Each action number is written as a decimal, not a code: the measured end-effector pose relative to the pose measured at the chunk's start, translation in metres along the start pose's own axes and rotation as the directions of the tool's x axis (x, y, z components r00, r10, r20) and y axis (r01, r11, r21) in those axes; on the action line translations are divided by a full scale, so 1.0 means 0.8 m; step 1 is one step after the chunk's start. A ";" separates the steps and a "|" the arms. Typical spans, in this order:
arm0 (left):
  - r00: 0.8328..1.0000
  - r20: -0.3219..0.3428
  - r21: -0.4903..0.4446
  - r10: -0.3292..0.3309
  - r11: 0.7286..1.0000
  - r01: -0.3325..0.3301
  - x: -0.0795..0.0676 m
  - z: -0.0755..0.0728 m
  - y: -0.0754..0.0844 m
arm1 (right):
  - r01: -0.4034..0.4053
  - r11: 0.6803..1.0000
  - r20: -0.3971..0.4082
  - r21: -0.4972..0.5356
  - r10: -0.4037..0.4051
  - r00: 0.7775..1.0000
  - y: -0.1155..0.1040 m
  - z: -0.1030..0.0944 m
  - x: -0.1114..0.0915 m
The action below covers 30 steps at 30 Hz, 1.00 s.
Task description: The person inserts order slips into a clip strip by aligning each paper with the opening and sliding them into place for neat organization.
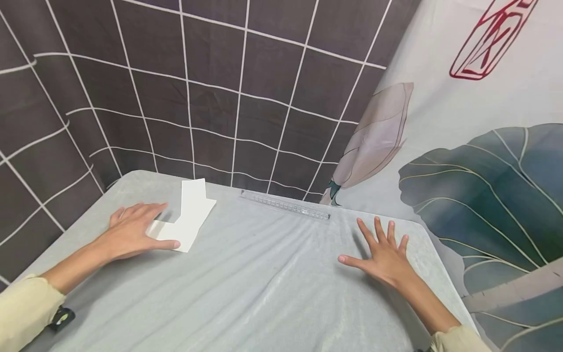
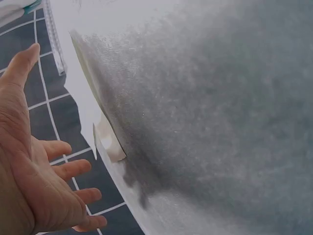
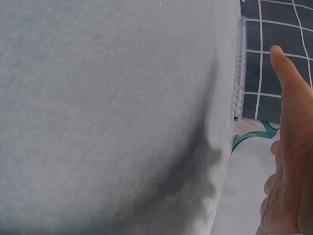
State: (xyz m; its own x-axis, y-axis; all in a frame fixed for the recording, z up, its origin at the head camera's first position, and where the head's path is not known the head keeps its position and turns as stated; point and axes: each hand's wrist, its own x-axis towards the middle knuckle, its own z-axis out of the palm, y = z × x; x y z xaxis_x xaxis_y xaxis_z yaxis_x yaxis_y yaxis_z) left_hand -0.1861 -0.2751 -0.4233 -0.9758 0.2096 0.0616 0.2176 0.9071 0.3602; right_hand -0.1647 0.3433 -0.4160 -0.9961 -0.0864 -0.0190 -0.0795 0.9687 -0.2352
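A white folded piece of paper or card [image 1: 193, 210], with angular edges, lies toward the back left of the cloth-covered table. My left hand [image 1: 136, 234] is spread beside it, thumb and fingertips overlapping its near left part in the head view. From the left wrist, the paper [image 2: 110, 139] shows a raised, bent edge beyond the spread fingers of the hand [image 2: 44, 166]. My right hand [image 1: 384, 259] is spread above the table's right side, holding nothing. A clear ruler-like strip [image 1: 286, 204] lies along the back edge, between the two hands.
Pale, wrinkled cloth covers the table [image 1: 246, 293]. Behind it hangs a dark curtain [image 1: 211, 102] with white grid lines. A white curtain with a leaf print [image 1: 484, 186] hangs on the right, close to the table's edge.
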 end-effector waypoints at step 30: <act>0.991 -0.032 0.019 0.131 0.991 -0.131 0.010 0.016 -0.006 | 0.031 0.999 -0.008 -0.010 -0.031 0.999 -0.013 0.016 0.019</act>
State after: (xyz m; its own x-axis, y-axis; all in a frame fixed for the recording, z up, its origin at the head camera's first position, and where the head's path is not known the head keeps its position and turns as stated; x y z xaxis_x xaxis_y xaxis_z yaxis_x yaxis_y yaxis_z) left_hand -0.1943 -0.2729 -0.4362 -0.9390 0.3150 0.1382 0.3436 0.8787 0.3315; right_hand -0.1789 0.3290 -0.4262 -0.9934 -0.1148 -0.0041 -0.1109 0.9678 -0.2258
